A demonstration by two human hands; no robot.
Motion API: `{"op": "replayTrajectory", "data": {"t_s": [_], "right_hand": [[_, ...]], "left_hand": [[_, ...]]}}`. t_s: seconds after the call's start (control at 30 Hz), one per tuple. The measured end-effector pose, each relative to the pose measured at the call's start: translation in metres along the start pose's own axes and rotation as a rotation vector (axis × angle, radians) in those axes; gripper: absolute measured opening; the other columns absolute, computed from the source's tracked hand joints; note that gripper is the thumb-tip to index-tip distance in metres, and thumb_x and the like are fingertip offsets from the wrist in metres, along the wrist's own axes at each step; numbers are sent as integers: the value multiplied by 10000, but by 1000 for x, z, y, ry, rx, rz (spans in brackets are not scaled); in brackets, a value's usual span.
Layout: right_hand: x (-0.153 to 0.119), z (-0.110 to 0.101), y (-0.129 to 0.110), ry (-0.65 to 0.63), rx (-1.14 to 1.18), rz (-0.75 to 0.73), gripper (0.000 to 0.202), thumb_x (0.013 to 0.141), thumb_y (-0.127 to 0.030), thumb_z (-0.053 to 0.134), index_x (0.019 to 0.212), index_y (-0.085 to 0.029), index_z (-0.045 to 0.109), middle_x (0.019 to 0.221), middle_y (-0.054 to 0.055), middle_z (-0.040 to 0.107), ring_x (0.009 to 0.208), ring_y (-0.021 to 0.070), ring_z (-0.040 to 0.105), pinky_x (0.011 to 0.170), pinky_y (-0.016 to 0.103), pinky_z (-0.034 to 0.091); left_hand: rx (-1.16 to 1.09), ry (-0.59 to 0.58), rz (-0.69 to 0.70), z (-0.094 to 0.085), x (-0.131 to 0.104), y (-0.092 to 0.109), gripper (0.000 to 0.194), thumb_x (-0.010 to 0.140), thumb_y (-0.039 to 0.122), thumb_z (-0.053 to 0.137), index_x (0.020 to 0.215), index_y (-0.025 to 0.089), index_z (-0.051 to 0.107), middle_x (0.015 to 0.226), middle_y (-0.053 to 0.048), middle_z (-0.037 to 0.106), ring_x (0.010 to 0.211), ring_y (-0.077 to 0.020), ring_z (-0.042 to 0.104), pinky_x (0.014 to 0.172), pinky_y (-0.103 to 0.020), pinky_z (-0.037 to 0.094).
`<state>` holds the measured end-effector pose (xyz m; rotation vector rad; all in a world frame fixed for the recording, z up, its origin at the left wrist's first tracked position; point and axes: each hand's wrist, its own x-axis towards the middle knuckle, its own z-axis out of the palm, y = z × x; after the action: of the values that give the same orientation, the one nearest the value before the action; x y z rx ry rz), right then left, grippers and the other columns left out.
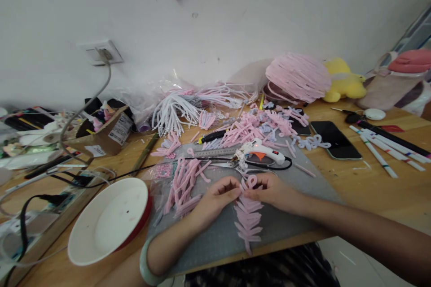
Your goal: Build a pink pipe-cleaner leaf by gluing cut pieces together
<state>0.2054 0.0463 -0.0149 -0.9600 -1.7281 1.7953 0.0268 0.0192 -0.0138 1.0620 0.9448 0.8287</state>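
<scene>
Both hands meet at the upper end of a pink pipe-cleaner leaf [248,222], whose many short side pieces hang down over the mat's front edge. My left hand [225,192] pinches it from the left with thumb and forefinger. From the right, my right hand [269,190] grips the same end, just below a small pink loop [251,181]. The fingertips partly hide the spot they hold. Beyond the hands lies a white hot glue gun [269,153] with an orange trigger, and scissors partly under it. Cut pink pipe-cleaner pieces [185,184] are heaped left of my left hand.
A grey cutting mat [208,246] covers the table's front. On the left stand a white bowl [107,219], a power strip [50,215] and a cardboard box [104,132]. White pipe cleaners [175,110] lie behind. A phone [335,140] and pens [387,148] are on the right.
</scene>
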Motion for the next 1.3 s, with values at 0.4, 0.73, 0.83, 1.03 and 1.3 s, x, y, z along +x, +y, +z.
{"op": "replayTrajectory", "data": {"t_s": [0.4,0.73,0.83,1.03,1.3], "right_hand": [[0,-1,4,19,-29,-9,301,707,-433,613,703,-141,536,627,-29,445,567,92,374,529,215,302],[1,-2,4,45,-33,-18,314,704,-452,614,700,-147,539,628,-32,453,569,94,385,532,216,307],[1,-3,4,77,-15,-21,322,715,-467,599,719,-149,546,651,-22,480,585,101,406,553,223,328],[1,-3,3,32,-2,-30,277,699,-407,634,714,-146,539,643,-31,465,582,92,401,544,214,325],[0,-4,-1,52,-1,7,262,681,-376,640,681,-141,525,619,-36,455,569,90,404,541,217,327]], "left_hand": [[68,-15,-7,-1,1,2,316,648,441,671,712,138,605,634,16,504,640,-127,429,625,-229,312],[105,10,13,-3,2,2,334,685,470,627,681,139,583,617,23,483,627,-123,417,612,-228,303],[103,11,12,-3,3,2,323,667,455,646,697,139,584,634,16,502,640,-129,432,618,-231,311],[143,-23,-26,-1,4,2,360,597,473,688,679,143,570,620,25,498,622,-124,424,602,-234,306],[127,-6,-17,-1,2,3,340,589,447,709,673,146,573,613,29,495,614,-114,417,589,-224,300]]}}
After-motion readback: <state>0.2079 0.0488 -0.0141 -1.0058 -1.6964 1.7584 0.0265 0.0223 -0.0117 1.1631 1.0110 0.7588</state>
